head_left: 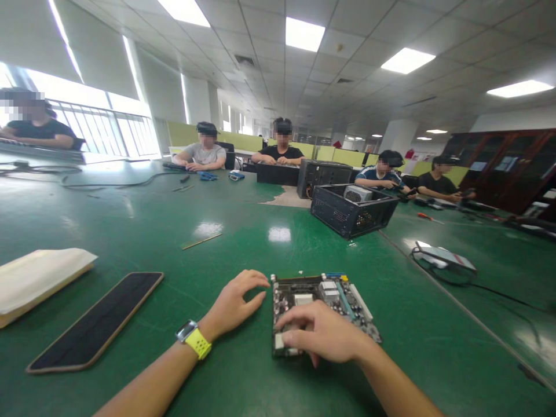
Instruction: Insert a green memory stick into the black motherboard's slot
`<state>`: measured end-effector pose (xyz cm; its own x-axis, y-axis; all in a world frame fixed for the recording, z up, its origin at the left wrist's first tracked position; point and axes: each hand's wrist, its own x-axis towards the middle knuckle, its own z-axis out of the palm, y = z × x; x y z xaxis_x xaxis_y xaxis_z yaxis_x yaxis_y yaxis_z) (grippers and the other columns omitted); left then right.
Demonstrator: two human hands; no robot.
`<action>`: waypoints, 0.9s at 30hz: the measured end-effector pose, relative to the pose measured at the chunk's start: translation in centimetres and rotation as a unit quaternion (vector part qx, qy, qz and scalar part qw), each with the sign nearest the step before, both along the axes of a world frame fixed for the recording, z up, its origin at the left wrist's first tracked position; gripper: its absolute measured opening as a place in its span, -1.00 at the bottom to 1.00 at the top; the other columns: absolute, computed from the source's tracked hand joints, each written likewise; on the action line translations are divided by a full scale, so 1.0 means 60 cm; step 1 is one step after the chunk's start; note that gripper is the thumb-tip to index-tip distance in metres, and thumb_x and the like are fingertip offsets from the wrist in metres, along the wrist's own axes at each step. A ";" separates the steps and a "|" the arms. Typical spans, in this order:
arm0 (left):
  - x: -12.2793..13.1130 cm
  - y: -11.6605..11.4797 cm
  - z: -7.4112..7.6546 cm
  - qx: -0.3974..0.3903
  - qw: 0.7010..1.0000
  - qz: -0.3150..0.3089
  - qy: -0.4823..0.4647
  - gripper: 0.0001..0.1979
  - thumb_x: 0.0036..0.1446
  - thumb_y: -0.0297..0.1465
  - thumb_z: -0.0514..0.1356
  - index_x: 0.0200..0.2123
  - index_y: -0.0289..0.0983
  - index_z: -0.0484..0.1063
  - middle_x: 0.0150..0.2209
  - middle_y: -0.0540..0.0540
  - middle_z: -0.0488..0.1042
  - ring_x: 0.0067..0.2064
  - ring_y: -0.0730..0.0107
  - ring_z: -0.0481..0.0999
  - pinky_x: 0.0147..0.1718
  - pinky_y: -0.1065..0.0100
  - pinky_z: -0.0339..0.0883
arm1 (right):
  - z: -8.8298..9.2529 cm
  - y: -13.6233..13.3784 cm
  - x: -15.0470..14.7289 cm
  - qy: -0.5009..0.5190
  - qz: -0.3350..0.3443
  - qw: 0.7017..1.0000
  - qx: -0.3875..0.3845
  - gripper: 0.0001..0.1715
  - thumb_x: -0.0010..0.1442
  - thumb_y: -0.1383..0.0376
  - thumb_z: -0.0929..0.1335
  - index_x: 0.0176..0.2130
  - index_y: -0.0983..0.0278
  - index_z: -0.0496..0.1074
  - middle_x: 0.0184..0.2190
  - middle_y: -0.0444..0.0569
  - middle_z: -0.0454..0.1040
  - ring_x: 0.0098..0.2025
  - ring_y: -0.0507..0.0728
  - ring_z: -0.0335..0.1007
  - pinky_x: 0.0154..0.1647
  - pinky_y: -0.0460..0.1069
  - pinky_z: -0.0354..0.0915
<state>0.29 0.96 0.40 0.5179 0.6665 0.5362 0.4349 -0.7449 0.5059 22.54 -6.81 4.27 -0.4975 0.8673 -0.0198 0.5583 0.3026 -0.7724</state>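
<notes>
A computer motherboard [354,313] lies flat on the green table in front of me, with white and blue slots and a pale heatsink. My right hand [328,333] reaches over its near left part. Thumb and index finger close in a pinch at a white connector [279,341] by the board's left edge; the exact contact under the fingers is hidden. Just left of the board, my left hand [237,304] rests with fingers apart, its fingertips close to the far left corner. It holds nothing. A watch with a yellow strap [200,343] is on the left wrist.
To the left lie a black mat [98,318] and a pale padded packet [41,278]. A thin stick [202,241] lies farther off. An open computer case [343,217] stands ahead; a cabled device [445,258] and a screwdriver [428,217] are at right. Several people sit around the table.
</notes>
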 end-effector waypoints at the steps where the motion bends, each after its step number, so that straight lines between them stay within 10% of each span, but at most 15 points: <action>1: 0.000 0.000 0.000 0.001 1.000 0.002 0.004 -0.82 0.17 -0.42 0.13 -0.16 -0.20 0.46 -0.10 -0.11 0.46 -0.05 0.24 0.42 -0.02 0.19 0.31 | 0.002 0.003 0.003 0.044 0.005 0.999 -0.025 -0.62 0.17 0.08 0.26 -0.13 0.21 0.46 -0.39 -0.14 0.53 -0.58 -0.01 0.36 -0.53 -0.11 0.22; 7: 0.004 -0.005 0.003 -0.007 0.997 -0.002 0.071 -0.75 0.19 -0.36 0.14 -0.04 -0.16 0.41 0.11 -0.15 0.34 0.11 0.16 0.32 0.09 0.09 0.23 | -0.030 0.069 0.066 -0.003 -0.251 0.946 0.206 -0.72 0.16 0.21 0.27 -0.22 0.26 0.49 -0.22 -0.01 0.53 -0.14 0.14 0.40 -0.06 0.02 0.26; 13: 0.002 -0.007 0.002 -0.022 0.990 -0.027 0.139 -0.64 0.20 -0.29 0.15 0.07 -0.14 0.33 0.20 -0.18 0.24 0.18 0.10 0.25 0.11 0.03 0.19 | -0.071 0.095 0.086 -0.070 -0.226 0.953 0.188 -0.57 0.19 0.24 0.25 0.03 0.30 0.39 0.00 0.03 0.44 0.05 0.14 0.29 0.12 0.05 0.14; 27: 0.004 -0.012 0.019 -0.070 0.992 -0.053 0.087 -0.81 0.00 -0.46 0.20 -0.25 -0.24 0.33 -0.04 -0.11 0.39 -0.01 0.20 0.37 0.02 0.17 0.27 | -0.057 0.077 0.066 -0.130 -0.250 0.946 0.159 -0.74 0.09 0.34 0.28 -0.27 0.22 0.54 -0.28 -0.05 0.50 -0.24 0.07 0.39 -0.16 -0.07 0.22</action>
<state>0.55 0.24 1.52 0.6662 0.6643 0.3390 0.4470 -0.7195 0.5315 26.51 -2.20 0.85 -0.0383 0.9754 0.2169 0.8513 0.1455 -0.5041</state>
